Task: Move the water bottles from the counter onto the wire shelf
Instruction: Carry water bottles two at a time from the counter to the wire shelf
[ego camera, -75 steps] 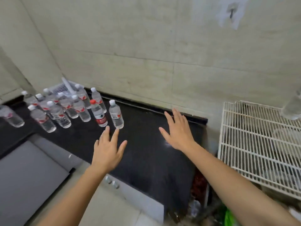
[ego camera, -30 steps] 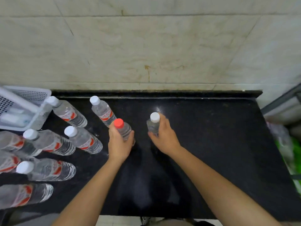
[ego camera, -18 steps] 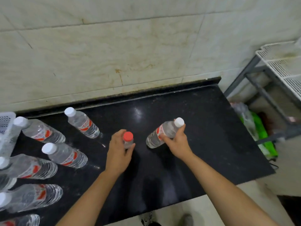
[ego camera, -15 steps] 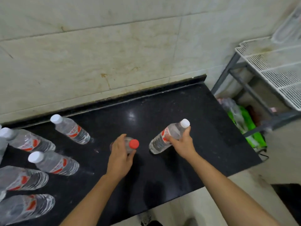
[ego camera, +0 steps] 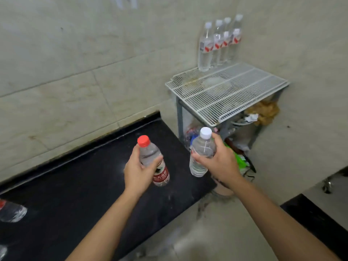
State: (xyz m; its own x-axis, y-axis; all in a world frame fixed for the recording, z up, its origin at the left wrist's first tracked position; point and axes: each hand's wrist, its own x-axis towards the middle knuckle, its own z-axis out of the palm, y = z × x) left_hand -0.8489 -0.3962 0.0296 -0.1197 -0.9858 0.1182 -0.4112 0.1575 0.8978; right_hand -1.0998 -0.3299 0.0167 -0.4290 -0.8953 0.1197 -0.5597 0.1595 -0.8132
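My left hand [ego camera: 137,172] grips a red-capped water bottle [ego camera: 150,157] in the air above the right part of the black counter [ego camera: 75,185]. My right hand [ego camera: 220,162] grips a white-capped water bottle [ego camera: 202,147], held just past the counter's right end. The white wire shelf [ego camera: 227,91] stands up and to the right by the wall. Several upright water bottles [ego camera: 218,42] line its back edge. Another bottle [ego camera: 11,211] shows at the left edge on the counter.
Bags and clutter [ego camera: 239,147] lie under the shelf frame, with a brown heap [ego camera: 265,112] behind. A second dark surface [ego camera: 316,223] juts in at the lower right. Tiled wall runs behind the counter and shelf.
Both hands have lifted their bottles off the counter and carried them right. The view has swung right, bringing the shelf and its bottles into sight; most counter bottles have left the frame.
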